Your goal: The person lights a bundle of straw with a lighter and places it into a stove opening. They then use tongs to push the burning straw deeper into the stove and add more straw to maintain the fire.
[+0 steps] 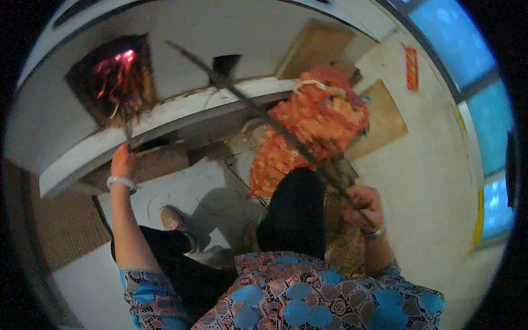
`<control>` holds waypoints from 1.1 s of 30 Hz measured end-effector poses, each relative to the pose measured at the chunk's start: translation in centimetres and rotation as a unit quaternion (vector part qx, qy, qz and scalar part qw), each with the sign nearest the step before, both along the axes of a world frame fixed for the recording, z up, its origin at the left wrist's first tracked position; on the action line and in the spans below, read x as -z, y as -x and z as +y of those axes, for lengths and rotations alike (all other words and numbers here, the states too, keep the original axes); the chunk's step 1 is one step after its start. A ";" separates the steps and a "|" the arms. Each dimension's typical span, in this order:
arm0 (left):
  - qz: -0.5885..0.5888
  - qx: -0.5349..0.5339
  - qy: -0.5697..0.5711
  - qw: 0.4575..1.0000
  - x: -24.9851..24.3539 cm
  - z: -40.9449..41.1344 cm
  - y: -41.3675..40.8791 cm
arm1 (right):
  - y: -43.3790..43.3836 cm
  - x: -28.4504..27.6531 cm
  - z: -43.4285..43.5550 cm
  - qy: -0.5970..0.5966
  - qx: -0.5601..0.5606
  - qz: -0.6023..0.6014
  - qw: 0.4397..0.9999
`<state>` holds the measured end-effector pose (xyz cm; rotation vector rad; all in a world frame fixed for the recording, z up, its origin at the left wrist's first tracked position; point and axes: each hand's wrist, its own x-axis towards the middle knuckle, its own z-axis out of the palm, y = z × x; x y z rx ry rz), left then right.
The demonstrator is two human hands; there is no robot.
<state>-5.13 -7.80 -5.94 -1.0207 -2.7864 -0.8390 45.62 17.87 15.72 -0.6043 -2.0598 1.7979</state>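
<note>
My left hand point(123, 160), with a white bangle at its wrist, is closed around a thin dark stick or rod point(127, 130). That piece runs over the white ledge into a square stove mouth point(140, 88), where dry stalks point(117, 88) glow red and burn with a bright flame point(127, 55). My right hand point(365, 209) grips the lower end of a long, dark, blurred stick point(268, 117), wood or metal I cannot tell. It slants up and left above a red-orange mesh sack point(288, 144), and its tip is between the stove mouth and a smaller dark opening point(226, 68).
A white curved ledge point(165, 109) runs along the grey stove wall point(181, 76). One board point(315, 45) leans behind the sack, another point(381, 119) beside it. Brown dry material point(346, 251) lies by my right leg. Windows point(456, 41) are at the right.
</note>
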 end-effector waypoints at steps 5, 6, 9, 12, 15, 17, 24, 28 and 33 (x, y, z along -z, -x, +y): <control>0.004 0.010 0.032 0.999 1.0 0.1 0.6 | -7.9 -5.7 -0.1 -0.019 0.172 -0.008 0.985; -0.016 0.003 0.034 0.999 -0.2 0.7 0.0 | -9.2 -6.7 -0.1 -0.015 0.159 -0.025 0.987; -0.056 -0.007 0.043 0.997 -0.6 0.8 -0.1 | -11.9 -7.1 -0.9 -0.146 0.261 -0.117 0.947; -0.032 -0.010 0.031 0.999 -0.1 -0.1 0.1 | -12.5 -8.1 -2.7 -0.197 0.298 -0.243 0.902; -0.012 -0.011 0.031 0.999 0.2 -0.2 0.3 | -12.6 -7.2 -3.0 -0.284 0.295 -0.320 0.854; -0.009 -0.011 0.037 0.999 0.5 -0.4 0.4 | -12.5 -6.2 -2.5 -0.305 0.295 -0.331 0.843; -0.053 -0.022 0.045 0.997 0.1 0.1 0.4 | -10.6 -2.2 0.3 -0.276 0.276 -0.280 0.877; -0.023 -0.026 0.049 0.998 0.1 0.2 0.0 | -11.5 -2.6 0.1 -0.254 0.260 -0.242 0.900; -0.076 -0.021 0.041 0.996 1.1 -0.1 1.1 | -11.1 -4.6 -1.0 -0.199 0.264 -0.181 0.926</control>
